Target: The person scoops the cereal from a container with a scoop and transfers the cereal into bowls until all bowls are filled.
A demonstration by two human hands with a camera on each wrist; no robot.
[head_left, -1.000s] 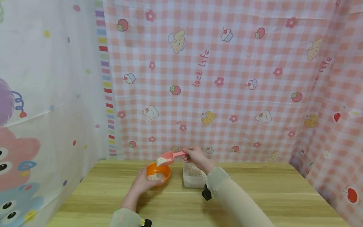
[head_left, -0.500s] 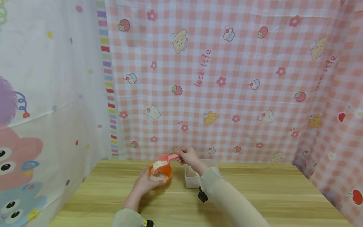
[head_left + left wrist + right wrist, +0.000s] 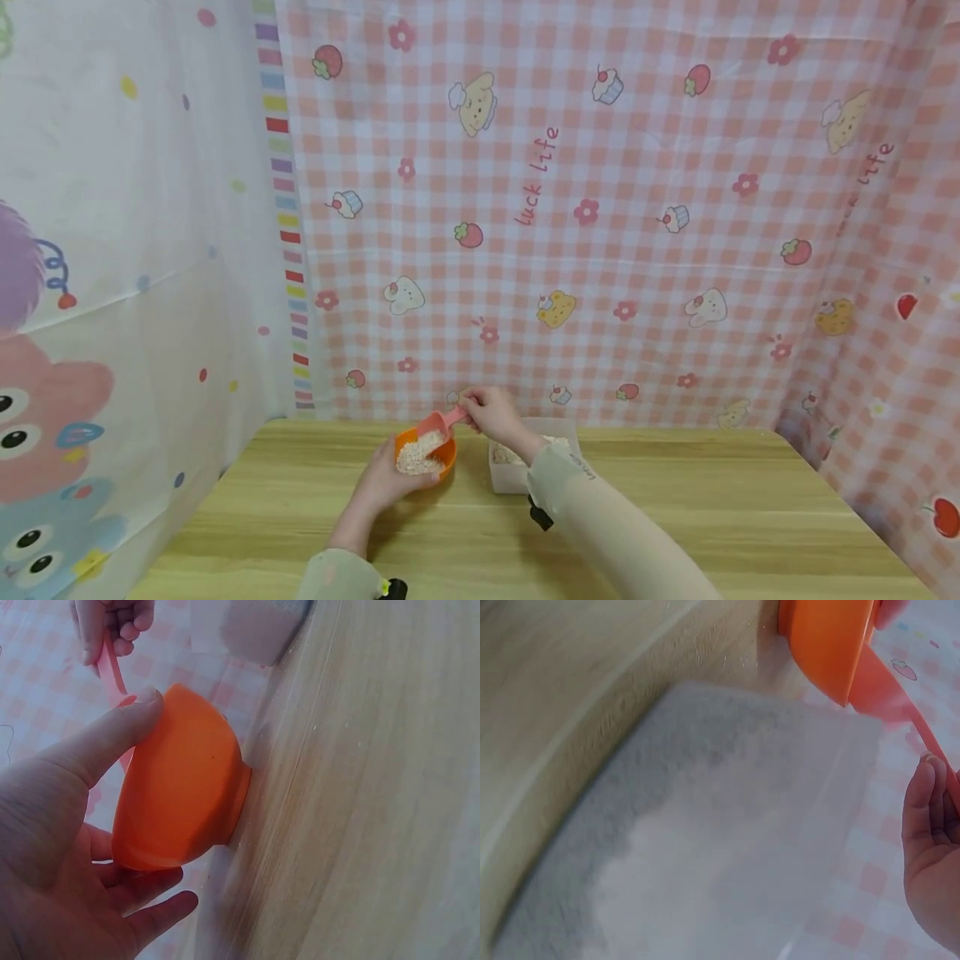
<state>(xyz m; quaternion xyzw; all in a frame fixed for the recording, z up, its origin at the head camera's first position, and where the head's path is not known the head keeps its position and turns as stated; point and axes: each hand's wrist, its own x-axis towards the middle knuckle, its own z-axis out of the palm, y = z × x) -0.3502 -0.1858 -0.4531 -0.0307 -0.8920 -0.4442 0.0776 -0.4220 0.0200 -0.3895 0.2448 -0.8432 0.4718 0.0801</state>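
My left hand (image 3: pixel 384 483) holds an orange bowl (image 3: pixel 184 780), thumb on the near rim and fingers around the far side. Pale flakes like oats (image 3: pixel 414 460) lie in the bowl. In my right hand (image 3: pixel 491 414) is the handle of a pink scoop (image 3: pixel 438 423), pinched between thumb and fingers. The scoop tilts down over the bowl, its front end in among the flakes. From the right wrist view, the scoop (image 3: pixel 881 690) overlaps the bowl's rim.
A clear plastic box (image 3: pixel 510 481) with more flakes stands on the wooden table (image 3: pixel 465 542), right of the bowl and partly under my right forearm. A pink checked curtain (image 3: pixel 630 167) hangs behind the table, and a white printed one (image 3: pixel 172 167) at the left.
My right hand has moved left and the scoop has tipped downward into the bowl. Flakes have slid from it, and the heap in the bowl is larger. The left hand keeps its hold.
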